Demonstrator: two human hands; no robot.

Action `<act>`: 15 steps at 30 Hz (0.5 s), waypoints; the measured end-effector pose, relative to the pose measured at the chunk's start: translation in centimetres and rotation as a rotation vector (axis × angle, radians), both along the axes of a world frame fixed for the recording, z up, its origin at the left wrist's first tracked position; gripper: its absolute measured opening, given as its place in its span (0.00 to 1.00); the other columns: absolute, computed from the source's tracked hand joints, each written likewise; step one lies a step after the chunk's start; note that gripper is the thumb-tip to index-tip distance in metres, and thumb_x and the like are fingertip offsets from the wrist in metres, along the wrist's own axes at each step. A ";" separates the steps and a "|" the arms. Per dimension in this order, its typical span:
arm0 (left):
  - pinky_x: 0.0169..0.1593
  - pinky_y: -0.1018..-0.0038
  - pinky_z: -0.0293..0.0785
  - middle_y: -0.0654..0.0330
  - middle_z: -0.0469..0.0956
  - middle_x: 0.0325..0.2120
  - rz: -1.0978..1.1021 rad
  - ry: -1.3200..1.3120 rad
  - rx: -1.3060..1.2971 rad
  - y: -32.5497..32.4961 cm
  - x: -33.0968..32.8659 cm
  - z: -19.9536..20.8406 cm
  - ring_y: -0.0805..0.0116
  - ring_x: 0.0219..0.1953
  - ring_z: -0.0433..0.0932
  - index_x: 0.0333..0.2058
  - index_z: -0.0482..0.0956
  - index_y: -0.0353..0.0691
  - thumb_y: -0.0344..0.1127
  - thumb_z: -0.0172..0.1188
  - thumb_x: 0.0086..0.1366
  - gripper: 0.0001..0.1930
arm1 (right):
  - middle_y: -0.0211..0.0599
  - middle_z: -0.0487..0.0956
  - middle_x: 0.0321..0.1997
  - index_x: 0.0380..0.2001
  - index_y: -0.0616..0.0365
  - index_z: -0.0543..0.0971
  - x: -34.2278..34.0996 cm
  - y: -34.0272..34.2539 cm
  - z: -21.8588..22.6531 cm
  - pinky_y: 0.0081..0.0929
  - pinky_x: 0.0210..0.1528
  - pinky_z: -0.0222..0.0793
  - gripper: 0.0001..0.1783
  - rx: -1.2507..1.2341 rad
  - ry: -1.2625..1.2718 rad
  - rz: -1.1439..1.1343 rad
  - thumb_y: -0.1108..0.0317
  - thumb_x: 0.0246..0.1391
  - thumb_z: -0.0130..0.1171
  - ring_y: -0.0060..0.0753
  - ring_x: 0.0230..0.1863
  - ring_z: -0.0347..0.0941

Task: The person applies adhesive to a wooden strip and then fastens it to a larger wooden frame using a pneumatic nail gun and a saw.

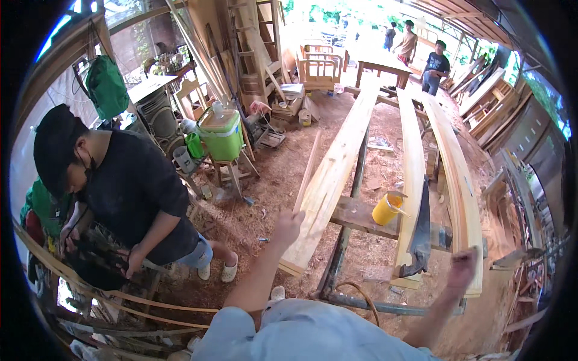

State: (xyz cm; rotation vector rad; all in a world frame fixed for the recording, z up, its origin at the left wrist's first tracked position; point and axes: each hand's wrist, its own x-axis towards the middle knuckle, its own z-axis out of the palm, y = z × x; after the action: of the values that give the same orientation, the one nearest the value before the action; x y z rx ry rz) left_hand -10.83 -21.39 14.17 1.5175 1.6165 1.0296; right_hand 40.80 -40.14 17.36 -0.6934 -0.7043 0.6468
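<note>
My left hand [288, 227] is closed round the lower end of a thin wooden strip [308, 171], which points up and away beside the wide left plank [337, 168]. Over the near end of the right plank [454, 162] is my right hand [462, 269], its fingers curled and somewhat blurred; what they hold, if anything, I cannot make out. A hand saw [421, 225] rests at the near end of the narrow middle plank [410, 144], its handle toward me. Left of that plank, a yellow container [387, 209] stands on a wooden crosspiece with a stick-like thing across its top.
A person in a dark shirt [135, 186] stands close on my left, handling a black object [99, 265]. Behind are a green cooler [220, 133] on a stool and a ladder [247, 48]. Wood shavings cover the floor. More people [435, 66] stand at the far end.
</note>
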 end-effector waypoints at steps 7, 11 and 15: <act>0.35 0.62 0.71 0.52 0.76 0.20 -0.067 -0.185 0.115 11.9 1.0 6.7 0.62 0.27 0.76 0.35 0.80 0.30 0.41 0.57 0.63 0.16 | 0.26 0.63 0.27 0.25 0.52 0.71 -3.1 -10.0 23.8 0.37 0.45 0.57 0.12 0.515 -1.125 0.809 0.64 0.56 0.62 0.27 0.32 0.60; 0.32 0.61 0.70 0.55 0.76 0.21 -0.174 0.018 0.249 17.9 -1.6 6.6 0.64 0.27 0.76 0.36 0.79 0.29 0.38 0.57 0.62 0.14 | 0.27 0.65 0.28 0.25 0.52 0.72 -14.0 -12.4 29.6 0.38 0.45 0.58 0.10 0.335 -1.473 0.720 0.64 0.54 0.62 0.29 0.33 0.61; 0.31 0.61 0.70 0.53 0.77 0.22 -0.086 -0.226 0.182 18.9 1.5 11.3 0.62 0.27 0.77 0.34 0.78 0.28 0.37 0.57 0.61 0.14 | 0.28 0.66 0.28 0.25 0.53 0.72 -21.3 -16.8 31.4 0.39 0.45 0.59 0.09 0.057 -1.639 0.551 0.64 0.51 0.61 0.31 0.33 0.62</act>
State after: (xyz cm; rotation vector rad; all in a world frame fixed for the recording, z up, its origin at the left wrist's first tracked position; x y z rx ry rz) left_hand -9.38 -2.48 25.51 1.5118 1.3208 1.2784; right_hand 19.48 -56.90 48.77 -0.9071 -2.4744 0.4264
